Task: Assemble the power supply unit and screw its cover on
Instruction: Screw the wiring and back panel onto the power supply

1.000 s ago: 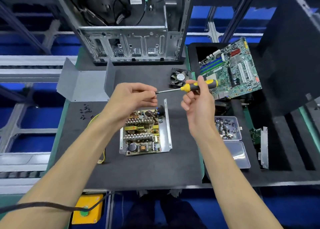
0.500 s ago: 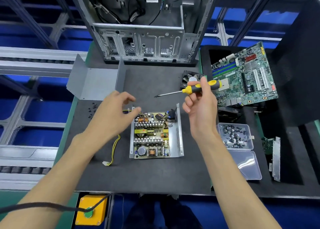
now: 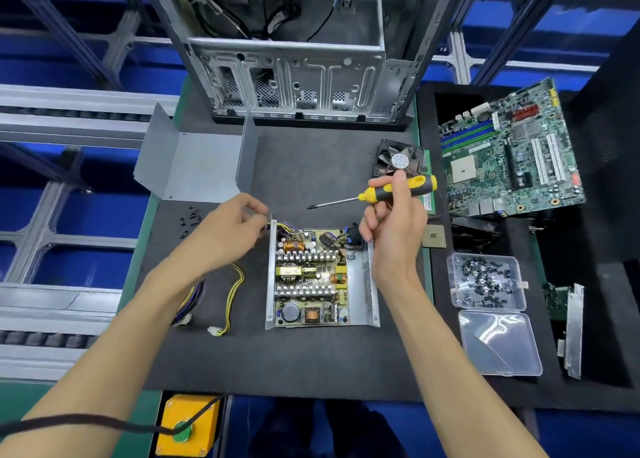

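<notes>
PSU tray (image 3: 369,314) open at mat centre, long axis near-far, cover (image 3: 194,168) lying apart far-left. R hand (image 3: 393,224) grips screwdriver (image 3: 381,194), shaft approx horizontal, tip pointing left w/ a screw on it. L hand (image 3: 230,234) at tray's far-left corner by wires, fingers curled; can't tell if pinching anything.

Bright even overhead light, soft shadows, wide-angle edge bending.

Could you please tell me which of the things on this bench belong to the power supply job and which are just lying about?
For the job:
power supply base
grey metal cover
screwdriver in the right hand
loose black screws

Lying about:
motherboard
computer case
small fan
clear screw box
</notes>
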